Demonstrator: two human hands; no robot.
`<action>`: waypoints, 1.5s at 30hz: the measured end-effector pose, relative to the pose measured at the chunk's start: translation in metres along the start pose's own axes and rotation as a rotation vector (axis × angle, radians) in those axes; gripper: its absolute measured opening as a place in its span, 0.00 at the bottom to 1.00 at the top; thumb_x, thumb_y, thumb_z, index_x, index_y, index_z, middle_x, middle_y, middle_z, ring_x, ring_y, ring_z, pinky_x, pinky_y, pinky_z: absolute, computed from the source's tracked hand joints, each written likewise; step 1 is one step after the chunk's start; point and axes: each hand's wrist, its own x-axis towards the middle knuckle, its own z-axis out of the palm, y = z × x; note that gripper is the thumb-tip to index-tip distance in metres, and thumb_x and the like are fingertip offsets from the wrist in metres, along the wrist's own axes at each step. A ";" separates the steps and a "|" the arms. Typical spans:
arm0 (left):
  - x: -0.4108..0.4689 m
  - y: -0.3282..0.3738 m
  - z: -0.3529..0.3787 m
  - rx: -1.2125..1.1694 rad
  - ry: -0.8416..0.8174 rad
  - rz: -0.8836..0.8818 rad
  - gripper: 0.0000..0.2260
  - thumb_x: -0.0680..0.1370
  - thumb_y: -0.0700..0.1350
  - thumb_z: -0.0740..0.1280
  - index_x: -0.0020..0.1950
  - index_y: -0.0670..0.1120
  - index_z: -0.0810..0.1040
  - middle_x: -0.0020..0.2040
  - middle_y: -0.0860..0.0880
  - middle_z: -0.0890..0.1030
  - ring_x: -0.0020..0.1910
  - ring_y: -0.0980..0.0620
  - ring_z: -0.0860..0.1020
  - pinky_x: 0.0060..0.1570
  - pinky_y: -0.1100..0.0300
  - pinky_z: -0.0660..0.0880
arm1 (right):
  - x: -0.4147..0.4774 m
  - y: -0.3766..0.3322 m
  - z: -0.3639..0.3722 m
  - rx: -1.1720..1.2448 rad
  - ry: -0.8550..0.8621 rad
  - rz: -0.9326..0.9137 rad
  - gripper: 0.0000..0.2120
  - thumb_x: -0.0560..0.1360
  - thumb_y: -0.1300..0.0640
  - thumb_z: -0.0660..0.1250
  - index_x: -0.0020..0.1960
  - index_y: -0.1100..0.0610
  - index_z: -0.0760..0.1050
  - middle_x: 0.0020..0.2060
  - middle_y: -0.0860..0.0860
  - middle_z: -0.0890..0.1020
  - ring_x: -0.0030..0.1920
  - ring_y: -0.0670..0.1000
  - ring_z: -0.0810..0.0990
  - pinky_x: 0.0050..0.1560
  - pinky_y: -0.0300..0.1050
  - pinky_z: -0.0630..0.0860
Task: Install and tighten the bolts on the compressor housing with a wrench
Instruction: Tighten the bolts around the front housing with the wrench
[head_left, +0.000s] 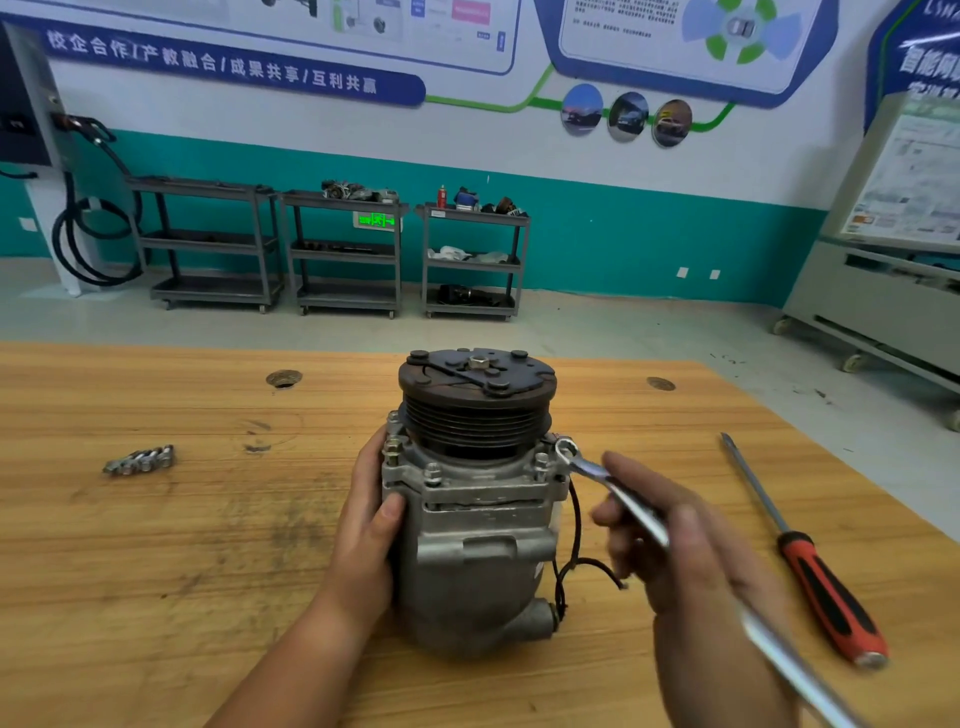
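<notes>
A grey metal compressor (478, 551) stands upright on the wooden table (156, 561), its black pulley (475, 400) on top. Several bolts (432, 474) sit in the housing flange just below the pulley. My left hand (366, 535) grips the housing's left side, thumb across the front. My right hand (670, 551) holds a silver wrench (613, 486) by its shaft. The wrench's ring end (566, 448) sits at the flange's right corner; the bolt under it is hidden. The hand and wrench look blurred.
A small pile of loose bolts (139, 460) lies on the table to the left. A long screwdriver with a red and black handle (826, 592) lies on the right. Two round holes (283, 379) pierce the tabletop. Grey carts stand along the far wall.
</notes>
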 end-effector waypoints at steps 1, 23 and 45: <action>0.000 0.000 0.000 -0.002 0.000 -0.002 0.43 0.61 0.73 0.70 0.69 0.52 0.66 0.71 0.41 0.70 0.71 0.42 0.68 0.71 0.36 0.60 | 0.007 -0.002 -0.007 0.056 0.026 0.014 0.12 0.67 0.44 0.70 0.47 0.47 0.84 0.32 0.51 0.82 0.31 0.43 0.77 0.31 0.32 0.73; 0.001 -0.001 0.000 -0.017 -0.014 -0.026 0.45 0.58 0.74 0.71 0.68 0.53 0.66 0.70 0.42 0.71 0.70 0.43 0.69 0.71 0.37 0.60 | 0.099 0.023 -0.044 0.624 -0.151 0.468 0.08 0.67 0.63 0.66 0.39 0.56 0.84 0.29 0.48 0.70 0.28 0.42 0.69 0.28 0.31 0.70; 0.001 -0.001 0.000 0.016 -0.007 0.009 0.42 0.60 0.74 0.70 0.68 0.54 0.67 0.70 0.44 0.72 0.70 0.45 0.69 0.71 0.40 0.62 | 0.076 0.007 -0.067 0.334 -0.360 0.228 0.16 0.54 0.47 0.82 0.37 0.53 0.83 0.29 0.48 0.76 0.31 0.42 0.73 0.29 0.32 0.72</action>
